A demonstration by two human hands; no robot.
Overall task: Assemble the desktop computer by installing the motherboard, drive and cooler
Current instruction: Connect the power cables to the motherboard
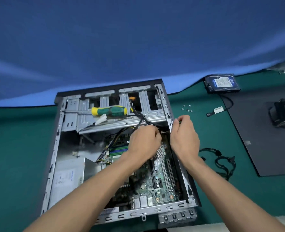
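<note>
we see our left hand (144, 139) curled over cables above the motherboard (160, 180) in the open case (55, 148), our right hand (184, 131) pinching something small at the case's edge.

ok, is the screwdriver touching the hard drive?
Apart. The head view shows the screwdriver lying on the drive cage inside the case, while the hard drive sits on the green mat outside.

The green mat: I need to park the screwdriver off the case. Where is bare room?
Bare green mat lies left of the computer case, up to the blue cloth. A smaller patch sits between the loose screws and the black cable bundle. The right is crowded: hard drive, side panel, cooler.
</note>
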